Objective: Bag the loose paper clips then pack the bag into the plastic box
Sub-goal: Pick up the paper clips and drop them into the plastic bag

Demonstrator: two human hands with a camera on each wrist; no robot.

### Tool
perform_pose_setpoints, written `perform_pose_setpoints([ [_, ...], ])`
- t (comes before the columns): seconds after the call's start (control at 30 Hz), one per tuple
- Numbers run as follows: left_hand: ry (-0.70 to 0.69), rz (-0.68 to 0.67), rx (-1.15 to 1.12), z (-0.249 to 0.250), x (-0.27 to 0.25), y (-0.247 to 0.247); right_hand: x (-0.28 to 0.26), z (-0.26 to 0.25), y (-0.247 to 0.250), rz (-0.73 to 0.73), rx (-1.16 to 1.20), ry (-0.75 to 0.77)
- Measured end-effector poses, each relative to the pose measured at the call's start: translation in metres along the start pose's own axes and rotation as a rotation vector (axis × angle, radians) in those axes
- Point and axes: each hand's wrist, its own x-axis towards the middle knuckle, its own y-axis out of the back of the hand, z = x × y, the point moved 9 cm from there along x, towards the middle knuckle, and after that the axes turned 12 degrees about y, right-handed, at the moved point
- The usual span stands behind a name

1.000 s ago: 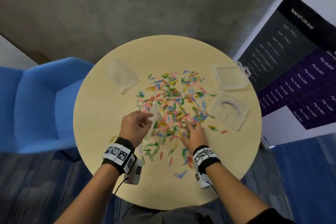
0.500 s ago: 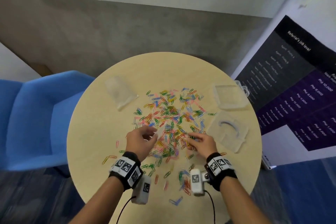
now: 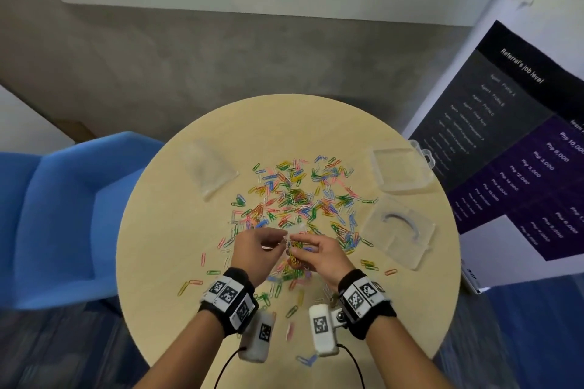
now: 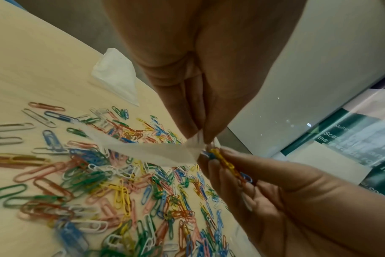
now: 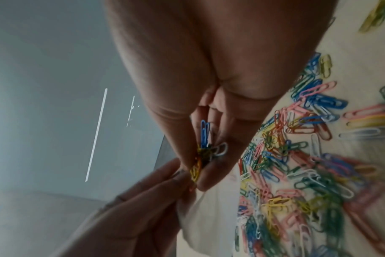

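Coloured paper clips [image 3: 297, 196] lie scattered over the middle of the round wooden table [image 3: 177, 224]. My left hand [image 3: 257, 248] pinches the rim of a small clear plastic bag [image 4: 156, 153], lifted above the clips. My right hand [image 3: 319, 254] pinches a bunch of paper clips [image 4: 225, 162] right at the bag's mouth; the same bunch [image 5: 203, 153] shows between its thumb and fingers in the right wrist view. The open clear plastic box [image 3: 398, 232] lies at the right of the table.
A second clear box part [image 3: 401, 169] sits at the far right, and another clear bag [image 3: 210, 167] lies at the far left. A blue chair [image 3: 63, 215] stands left of the table, a printed banner [image 3: 521, 148] at the right.
My right hand picked up a bunch of clips from the table and brought it to the bag. My left hand lifted the bag and both hands met near the front of the pile.
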Motion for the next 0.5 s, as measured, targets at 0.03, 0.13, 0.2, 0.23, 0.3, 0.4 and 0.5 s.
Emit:
perform_pose_setpoints([
  [0.03,-0.012,-0.005,0.007,0.000,-0.001,0.000,0.000,0.000,-0.001,-0.004,0.012,-0.015],
  [0.13,-0.052,-0.002,0.013,0.002,-0.005,0.000,-0.002,0.003,-0.007,-0.039,0.029,-0.109],
  [0.2,-0.091,-0.002,0.016,0.004,-0.009,-0.002,-0.001,0.003,-0.007,-0.033,-0.005,-0.160],
  [0.23,-0.112,-0.006,0.014,0.006,-0.011,-0.004,0.000,0.003,-0.006,-0.015,-0.016,-0.187],
  [0.3,-0.141,-0.014,-0.005,0.008,-0.016,-0.007,0.001,0.004,-0.002,0.039,0.015,-0.236],
  [0.4,-0.139,0.000,-0.060,0.009,-0.018,-0.004,-0.002,0.009,-0.002,0.158,0.232,-0.295],
  [0.5,-0.135,-0.013,-0.065,0.009,-0.015,0.000,-0.008,0.020,-0.009,0.241,0.437,-0.356],
])
